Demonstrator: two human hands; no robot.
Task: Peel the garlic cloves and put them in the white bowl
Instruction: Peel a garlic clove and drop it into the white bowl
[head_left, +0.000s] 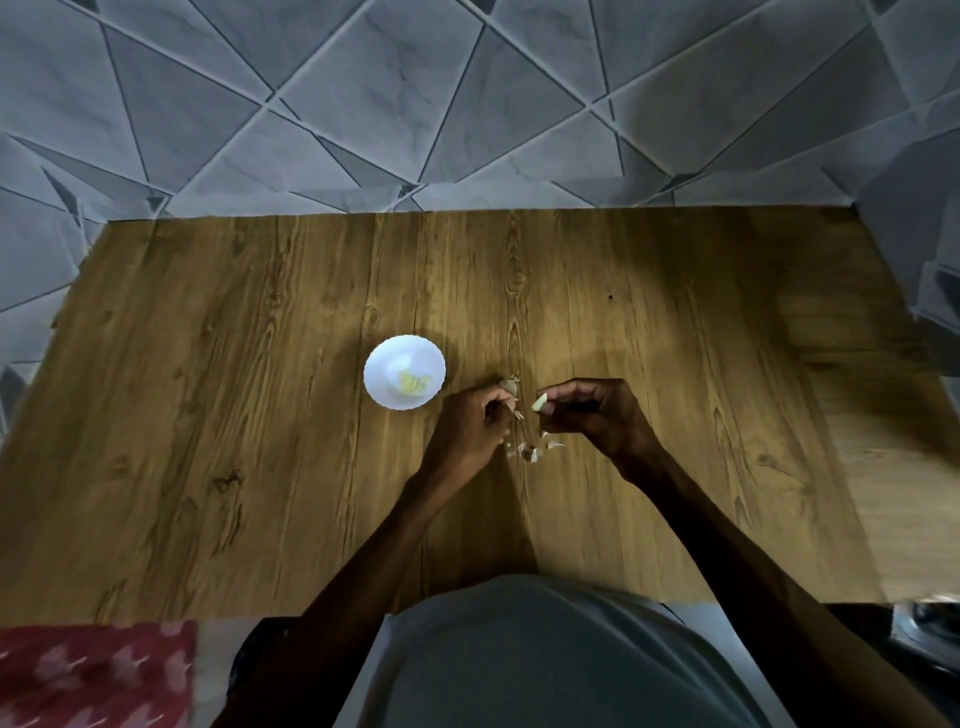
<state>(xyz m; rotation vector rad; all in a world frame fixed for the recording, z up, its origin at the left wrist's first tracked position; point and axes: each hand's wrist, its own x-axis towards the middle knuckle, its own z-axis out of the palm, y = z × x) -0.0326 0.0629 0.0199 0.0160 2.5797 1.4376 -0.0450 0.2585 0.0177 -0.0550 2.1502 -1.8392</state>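
Right grip (592, 410) pinches a pale clove (540, 402); left grip (478, 423) curled, contents unclear. Risk: clove slips the pinch, drops among peels (530, 453) on bench (208, 415), missing bowl (382, 371).

In bowl (387, 358), pieces (413, 383) too small to count. Right of bowl, left hand (470, 426) curled, any hold hidden. Further right, right hand (592, 413) pinches clove (540, 401), base hidden by fingers. Below-right of bowl, scraps (530, 452) too small to tell. Far below-left of bowl, red cloth (93, 675) cut by edge.
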